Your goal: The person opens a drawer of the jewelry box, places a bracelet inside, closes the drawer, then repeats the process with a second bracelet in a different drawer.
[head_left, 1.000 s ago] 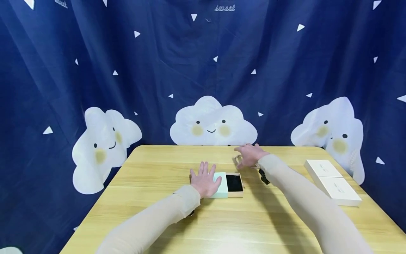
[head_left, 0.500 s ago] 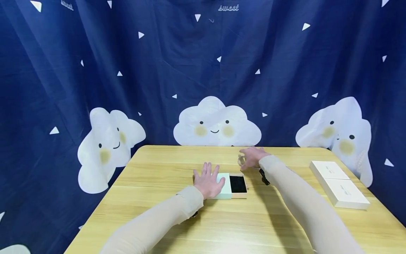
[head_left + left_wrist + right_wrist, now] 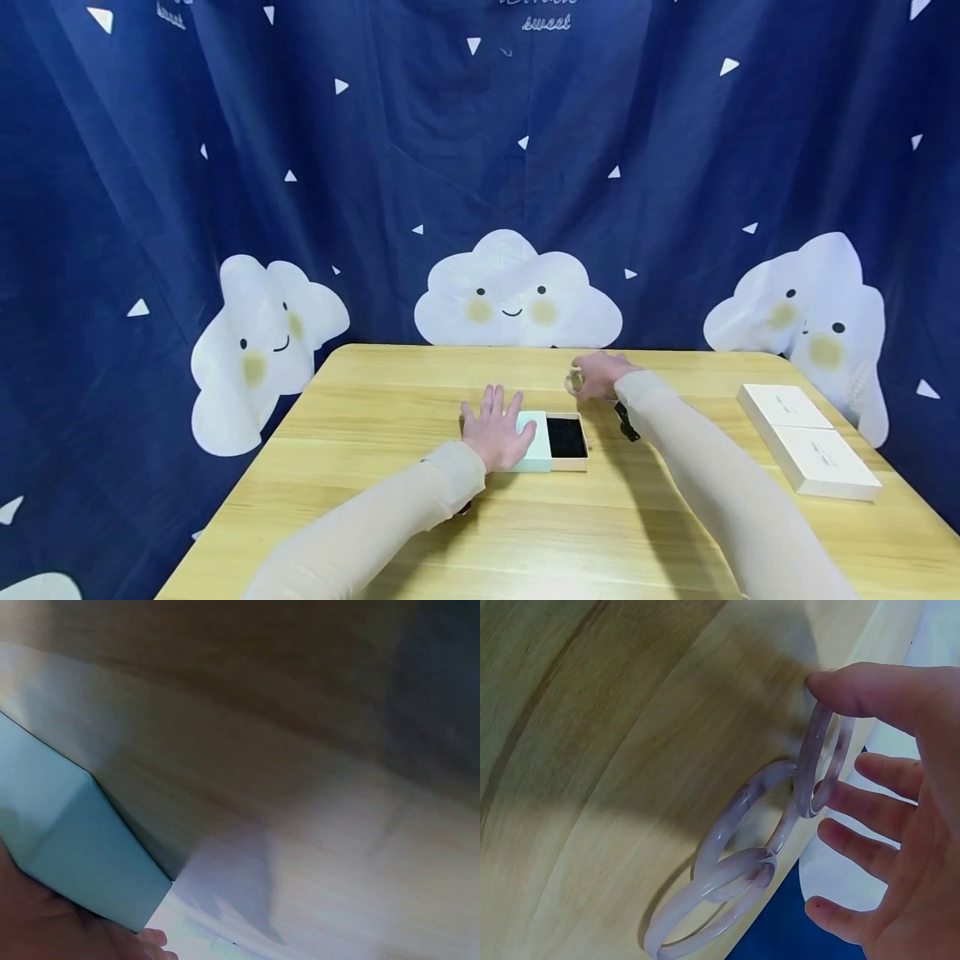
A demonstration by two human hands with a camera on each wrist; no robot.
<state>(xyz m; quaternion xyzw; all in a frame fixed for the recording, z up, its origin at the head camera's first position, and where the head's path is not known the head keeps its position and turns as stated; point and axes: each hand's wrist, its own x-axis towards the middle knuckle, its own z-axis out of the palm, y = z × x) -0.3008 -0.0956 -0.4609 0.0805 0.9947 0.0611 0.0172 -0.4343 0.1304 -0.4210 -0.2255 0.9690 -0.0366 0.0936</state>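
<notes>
My left hand (image 3: 495, 437) rests with fingers spread on the mint-green sleeve (image 3: 537, 446) of a small drawer box. In the left wrist view, that sleeve's side (image 3: 97, 855) lies against the palm. A peach-edged drawer with a black lining (image 3: 567, 437) is pulled out to the right. Beyond the box, my right hand (image 3: 600, 375) pinches a pale, glossy bangle (image 3: 808, 769) between thumb and fingertips. Just beside it are two similar bangles, a middle one (image 3: 731, 817) and a nearer one (image 3: 705, 881), overlapping each other.
Two white lidded boxes, a nearer one (image 3: 825, 458) and a farther one (image 3: 783, 404), sit end to end at the table's right side. The wooden table (image 3: 420, 375) ends at a dark blue curtain (image 3: 480, 167) printed with clouds.
The right hand's fingers have drawn in from a spread pose onto a bangle. My left hand stays on the box, and the head view has shifted slightly.
</notes>
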